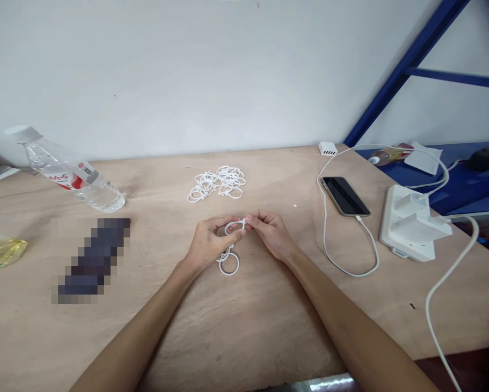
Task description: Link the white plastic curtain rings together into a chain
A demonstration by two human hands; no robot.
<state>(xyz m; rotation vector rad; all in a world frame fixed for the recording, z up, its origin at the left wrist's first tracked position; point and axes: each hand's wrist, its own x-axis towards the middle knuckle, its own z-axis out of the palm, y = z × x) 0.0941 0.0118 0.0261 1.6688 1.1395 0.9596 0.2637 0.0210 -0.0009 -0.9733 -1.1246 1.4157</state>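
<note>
Well, two hands are sharing one small white ring point(243, 224), and they are holding it just in front of the pile point(218, 182), on the person's side. The left hand point(207, 238) is pinching the round part between thumb and finger. The right hand point(274, 232) is gripping the knobby end with its fingertips, and those fingers are hiding some of it, so the very tip is not showing. More loose rings point(238, 265) are lying by the left hand, closer to the person than the pile, and that hand is covering a bit of them. For doing this well, I am thinking the left hand is best being the steady one, holding the round part without squashing it, while the right fingers are doing the small, fussy moving. The ring is looking thin and maybe bendy, so pushing hard is probably asking for a slip. Turning the knobby end to where the eyes are seeing it is likely helping too. To the right of the pile, a phone point(346, 196) is lying with a cord point(325, 228) in it. To the left of the pile, a bottle point(79, 177) is resting, well apart from both hands.
</note>
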